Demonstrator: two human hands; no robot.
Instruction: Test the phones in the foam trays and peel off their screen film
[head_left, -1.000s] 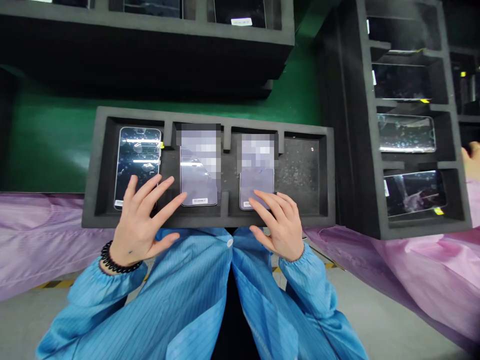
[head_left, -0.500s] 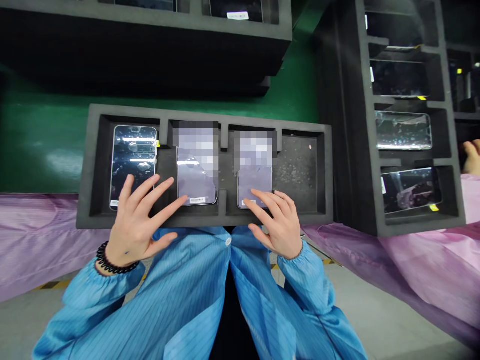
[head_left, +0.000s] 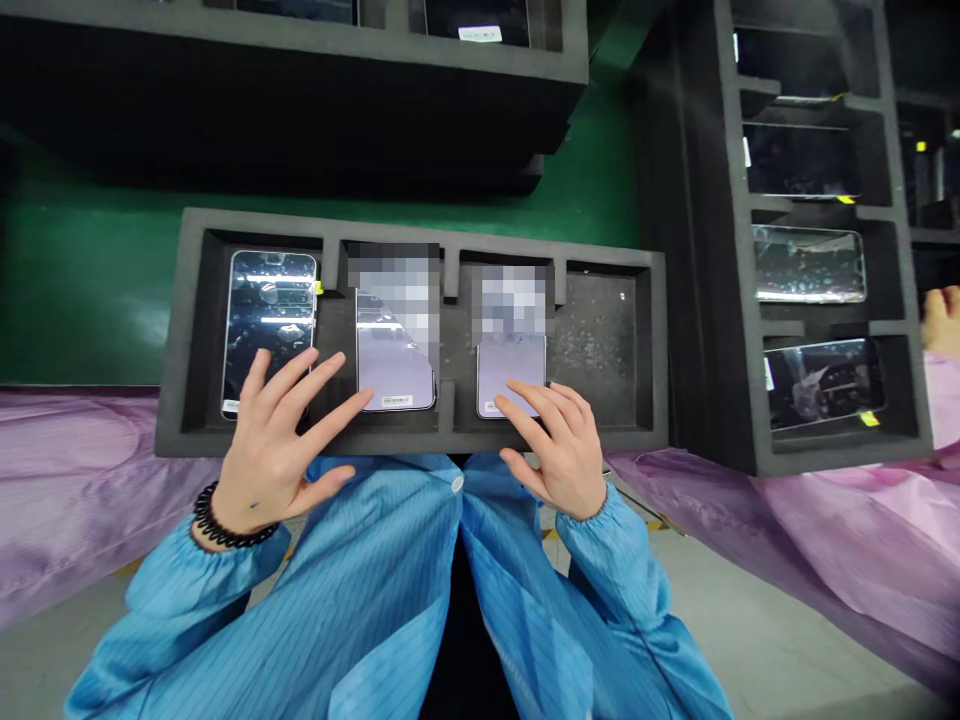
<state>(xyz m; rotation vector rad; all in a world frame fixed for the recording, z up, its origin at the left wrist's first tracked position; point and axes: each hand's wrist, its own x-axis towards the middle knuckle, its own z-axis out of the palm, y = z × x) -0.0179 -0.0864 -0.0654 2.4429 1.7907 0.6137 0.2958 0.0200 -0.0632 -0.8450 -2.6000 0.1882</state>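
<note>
Both hands lie spread and flat over the near rim of the foam tray [head_left: 172, 400], gripping nothing. The left hand [head_left: 266, 455] fans its fingers across the near ends of the left phone [head_left: 270, 300] and the middle phone [head_left: 395, 365]; the right hand [head_left: 559, 445] rests fingertips on the right phone [head_left: 512, 365]. The tray's rightmost pocket [head_left: 600, 340] holds no phone. Judged: phones are rigid, slick, glass-faced, fragile; best taken by the long edges. Beyond the tray lies a green bench [head_left: 90, 290], with a tray stack [head_left: 817, 240] to its right.
</note>
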